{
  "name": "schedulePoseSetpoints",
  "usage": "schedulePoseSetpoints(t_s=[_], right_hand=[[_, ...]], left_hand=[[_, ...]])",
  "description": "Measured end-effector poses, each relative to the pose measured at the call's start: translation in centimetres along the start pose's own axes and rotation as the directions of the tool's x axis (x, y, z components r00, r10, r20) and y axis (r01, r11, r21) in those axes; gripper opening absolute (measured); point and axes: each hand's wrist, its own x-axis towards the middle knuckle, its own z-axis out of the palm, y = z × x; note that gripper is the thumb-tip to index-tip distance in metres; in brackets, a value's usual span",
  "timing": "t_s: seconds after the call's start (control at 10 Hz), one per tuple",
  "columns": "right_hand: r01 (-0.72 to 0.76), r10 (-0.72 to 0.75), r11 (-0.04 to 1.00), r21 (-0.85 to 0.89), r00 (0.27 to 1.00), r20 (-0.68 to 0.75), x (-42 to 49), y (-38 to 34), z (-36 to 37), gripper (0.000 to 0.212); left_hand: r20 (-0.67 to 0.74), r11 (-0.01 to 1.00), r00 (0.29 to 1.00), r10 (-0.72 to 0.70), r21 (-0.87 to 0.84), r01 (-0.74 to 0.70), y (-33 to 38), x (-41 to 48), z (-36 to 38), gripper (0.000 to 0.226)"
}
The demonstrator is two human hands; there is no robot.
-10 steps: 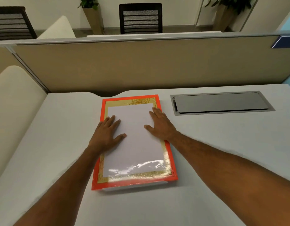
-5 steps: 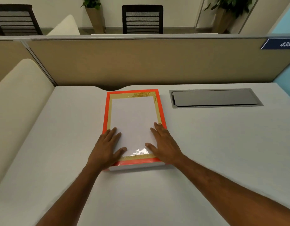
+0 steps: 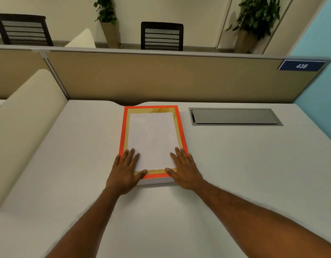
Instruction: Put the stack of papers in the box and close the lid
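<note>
Pressing flat, your left hand (image 3: 124,172) and right hand (image 3: 185,171) lay with fingers spread, grasping nothing, on the near corners of the orange-bordered lid (image 3: 152,140) mid-desk (image 3: 235,164). It looked closed, papers presumably inside; next you needed only to lift away.

The box (image 3: 151,142) lies flat at the middle of the desk (image 3: 235,164), its closed lid (image 3: 152,138) up. At 3 o'clock of its far end a cable hatch (image 3: 234,117) sits in the desk, apart from it. The left hand (image 3: 124,173) lies flat over the lid's 7 o'clock corner, the right hand (image 3: 185,170) over its 5 o'clock corner. At 12 o'clock a partition (image 3: 161,79) stands, seemingly just behind the box.
</note>
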Motion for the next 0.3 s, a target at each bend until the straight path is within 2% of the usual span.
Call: schedulePoseSetpoints(t_s=[0.1,0.3], right_hand=[[-0.003,0.003,1.0,0.005,0.998,0.057,0.3,0.0,-0.8,0.078],[0.007,-0.008,0.999,-0.031,1.0,-0.013,-1.2,0.9,-4.2,0.079]], left_hand=[[-0.01,1.0,1.0,-0.009,-0.013,0.009,0.1,-0.2,-0.5,0.089],[-0.004,1.0,1.0,-0.007,-0.028,0.007,2.1,0.7,-2.2,0.082]])
